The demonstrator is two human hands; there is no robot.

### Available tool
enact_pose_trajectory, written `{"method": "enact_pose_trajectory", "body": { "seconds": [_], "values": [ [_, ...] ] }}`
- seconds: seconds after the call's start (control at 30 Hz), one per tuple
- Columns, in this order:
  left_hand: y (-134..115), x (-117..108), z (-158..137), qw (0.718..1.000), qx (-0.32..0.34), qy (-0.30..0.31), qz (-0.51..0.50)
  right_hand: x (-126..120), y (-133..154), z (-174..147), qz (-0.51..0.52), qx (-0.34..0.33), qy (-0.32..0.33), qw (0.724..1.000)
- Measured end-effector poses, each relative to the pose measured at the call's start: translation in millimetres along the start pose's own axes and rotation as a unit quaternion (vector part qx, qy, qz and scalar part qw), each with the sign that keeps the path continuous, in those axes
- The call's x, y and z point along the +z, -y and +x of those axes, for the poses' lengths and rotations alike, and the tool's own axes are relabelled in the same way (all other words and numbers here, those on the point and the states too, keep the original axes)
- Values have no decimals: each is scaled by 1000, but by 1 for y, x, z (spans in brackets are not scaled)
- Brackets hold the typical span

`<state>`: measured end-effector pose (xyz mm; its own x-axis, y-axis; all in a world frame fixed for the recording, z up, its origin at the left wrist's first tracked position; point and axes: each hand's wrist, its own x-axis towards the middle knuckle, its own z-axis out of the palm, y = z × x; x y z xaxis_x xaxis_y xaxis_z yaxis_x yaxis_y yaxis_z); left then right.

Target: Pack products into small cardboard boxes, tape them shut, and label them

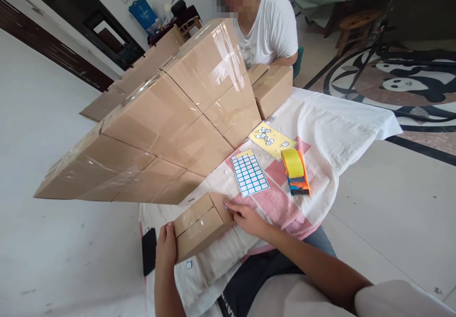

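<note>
Because the cloth (342, 113) on the table has folds in it, it seems best to keep things steady while working on top. Next in size is the tall wall of taped boxes (171, 113). It stands just past the work, so take care not to bump it.

The small box (199, 219) lies on the near part of the cloth. The sheet of labels (249, 172) lies just past its right end, with blue edges around each label. The tape tool (295, 172) lies to the right of the sheet, out of the way.

The left hand (166, 243) rests on the left end of the small box, with its fingers (167, 229) bent over the top edge. I cannot tell if it squeezes. A soft, still hold there seems right, as a hard one could dent the box. The right hand (247, 218) is mostly curled up, with one finger (231, 207) stretched out to touch the box's right end. I cannot tell if a label is under it. Pushing flat and rubbing gently should help anything sticky stay down.

Smallest of all is a loose square (189, 264) on the cloth, near the box; it could get brushed off by mistake.
</note>
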<state>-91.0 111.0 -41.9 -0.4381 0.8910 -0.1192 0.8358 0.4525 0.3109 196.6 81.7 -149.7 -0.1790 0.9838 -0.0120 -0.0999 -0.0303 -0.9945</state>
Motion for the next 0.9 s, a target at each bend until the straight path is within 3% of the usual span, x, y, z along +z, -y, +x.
{"method": "enact_pose_trajectory", "body": {
  "seconds": [0.2, 0.33, 0.53, 0.6, 0.7, 0.8, 0.9],
  "values": [
    [2, 1, 2, 999, -20, 18, -24, -1, -5, -14, -47, -15, 5, 999],
    [8, 4, 6, 999, -21, 22, -35, 8, -11, -28, -64, 10, -8, 998],
    [19, 8, 14, 998, -6, 20, -63, -8, 11, -18, -124, -10, 50, 991],
    [22, 9, 17, 996, 15, 29, -88, -18, 21, -8, -184, -35, 119, 975],
    [25, 8, 19, 988, 54, 50, -133, -21, 29, 8, -243, -125, 216, 937],
    [30, 5, 14, 983, 71, 59, -161, -11, 28, 15, -226, -222, 219, 923],
    [35, 4, 7, 969, 56, 72, -230, -5, 26, 10, -201, -245, 200, 927]
  ]
}}
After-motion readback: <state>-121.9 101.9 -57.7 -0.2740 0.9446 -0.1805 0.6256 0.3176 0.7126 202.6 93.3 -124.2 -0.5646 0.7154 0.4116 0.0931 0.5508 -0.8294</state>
